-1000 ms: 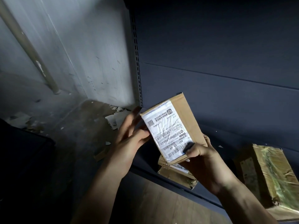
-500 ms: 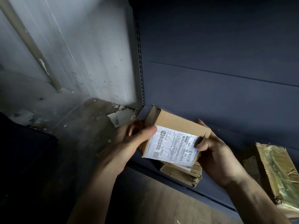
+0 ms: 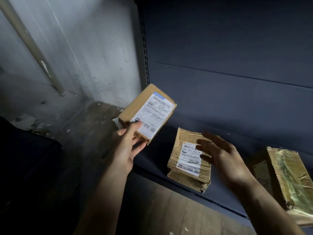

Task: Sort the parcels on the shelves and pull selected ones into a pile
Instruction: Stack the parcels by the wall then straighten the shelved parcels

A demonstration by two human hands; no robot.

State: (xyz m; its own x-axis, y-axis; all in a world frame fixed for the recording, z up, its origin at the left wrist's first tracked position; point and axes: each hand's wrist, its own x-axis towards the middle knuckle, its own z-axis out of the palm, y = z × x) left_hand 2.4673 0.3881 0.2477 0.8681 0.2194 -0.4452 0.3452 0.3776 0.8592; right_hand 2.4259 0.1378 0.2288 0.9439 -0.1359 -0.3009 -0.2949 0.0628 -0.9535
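Note:
My left hand (image 3: 128, 146) grips a small brown cardboard parcel (image 3: 147, 112) by its near end, holding it up at the left end of the dark shelf (image 3: 152, 160), white label facing me. My right hand (image 3: 218, 155) hovers with fingers spread over a crumpled, taped brown parcel (image 3: 188, 161) that lies on the shelf near its front edge. Whether the fingers touch it is unclear. A larger parcel wrapped in glossy tape (image 3: 286, 180) lies on the shelf at the far right.
The shelf has a dark blue back panel (image 3: 228, 73) and a perforated upright post (image 3: 144, 48) at its left. Left of it are a grey wall, a pipe (image 3: 32, 46) and a dirty floor with paper scraps (image 3: 30, 122). Wood flooring (image 3: 169, 214) shows below the shelf.
My right hand has let go of the small parcel and moved down over the crumpled one. My left hand alone now holds the small parcel, swung up and to the left.

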